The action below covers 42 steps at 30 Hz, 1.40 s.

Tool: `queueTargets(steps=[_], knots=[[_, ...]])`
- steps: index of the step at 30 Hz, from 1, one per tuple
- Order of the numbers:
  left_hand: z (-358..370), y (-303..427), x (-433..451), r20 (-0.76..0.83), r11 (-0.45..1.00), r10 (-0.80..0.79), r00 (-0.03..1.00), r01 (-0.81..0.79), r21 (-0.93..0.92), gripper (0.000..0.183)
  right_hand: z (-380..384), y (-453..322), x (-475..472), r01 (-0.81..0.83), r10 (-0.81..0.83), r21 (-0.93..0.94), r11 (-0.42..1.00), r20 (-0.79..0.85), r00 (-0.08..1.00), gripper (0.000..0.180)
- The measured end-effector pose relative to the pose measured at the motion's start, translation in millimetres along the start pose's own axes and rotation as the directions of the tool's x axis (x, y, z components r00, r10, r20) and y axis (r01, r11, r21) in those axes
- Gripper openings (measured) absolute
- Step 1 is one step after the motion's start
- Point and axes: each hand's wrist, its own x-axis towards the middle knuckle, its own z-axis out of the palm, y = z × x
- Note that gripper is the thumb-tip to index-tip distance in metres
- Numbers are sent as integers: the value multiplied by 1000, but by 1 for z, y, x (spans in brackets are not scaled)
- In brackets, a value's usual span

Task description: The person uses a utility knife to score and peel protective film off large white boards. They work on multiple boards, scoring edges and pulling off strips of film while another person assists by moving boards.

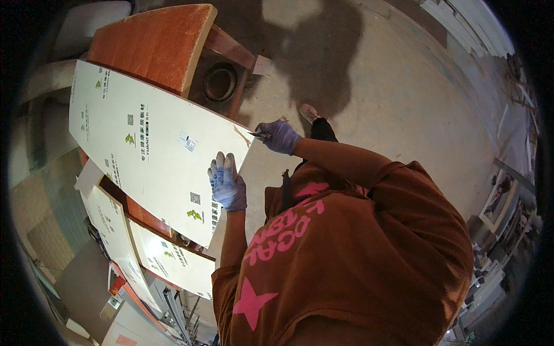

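Observation:
A white laminated board (164, 142) with printed writing, green logos and printed codes lies in front of me. My left hand (228, 186), in a blue-grey knit glove, rests flat on it near its near end, fingers spread a little. Past the board's right corner, my right hand (279, 137) wears a similar glove and grips a small dark pointed tool (259, 135), possibly a knife. Its tip is at the corner; whether it touches cannot be made out. A thin brown strip or mark (243, 136) runs along the board there. A small paper label (188, 142) is stuck to the surface.
A reddish-brown wooden panel (147, 43) lies beyond the board, beside a dark round ring (220, 82). More white printed boards (173, 255) are at lower left. My shoe (309, 113) stands on the concrete floor (402, 99). Stacked white panels (471, 28) are at upper right.

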Motion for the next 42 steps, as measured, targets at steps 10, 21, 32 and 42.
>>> queueTargets(steps=[10,21,32,42], knots=[[3,1,2,-52,1000,5,999,-7,-31,61,8,20,24,215,-221,-132,968,-34,975,20],[9,-5,1,-86,997,70,994,-74,-36,59,-11,17,31,300,-304,-126,946,-15,953,24],[7,-1,0,-112,999,19,994,-23,-35,46,7,23,25,147,-147,-71,987,6,989,20],[3,3,3,-124,999,14,992,-19,-40,47,-58,17,85,672,-678,-476,568,193,709,22]])
